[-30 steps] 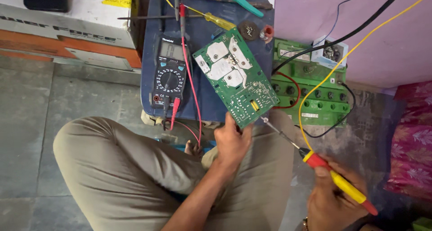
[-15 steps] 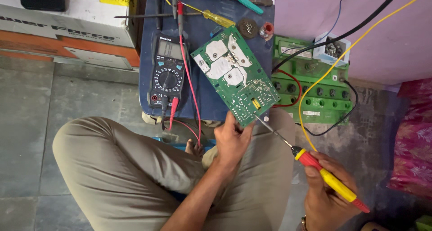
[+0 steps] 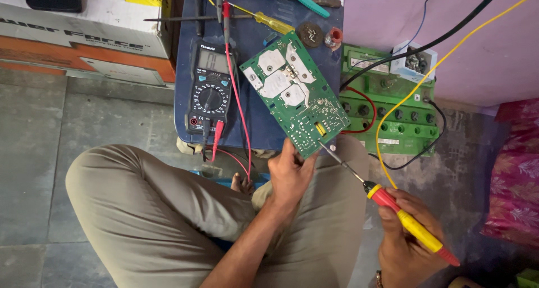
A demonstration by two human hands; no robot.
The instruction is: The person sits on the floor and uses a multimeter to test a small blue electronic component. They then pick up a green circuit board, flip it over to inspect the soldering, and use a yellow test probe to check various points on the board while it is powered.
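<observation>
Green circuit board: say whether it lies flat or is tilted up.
Tilted up. The left hand grips the green circuit board by its near edge, its far end resting toward the blue surface.

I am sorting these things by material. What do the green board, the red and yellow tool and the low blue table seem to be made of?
The green board looks like rigid laminate with a glossy green coat, with dull silvery metal patches and solder dots. The tool has a smooth plastic-looking handle, red and yellow, and a thin dark metal shaft. The blue table looks painted and matt; whether it is wood or metal is unclear.
</observation>
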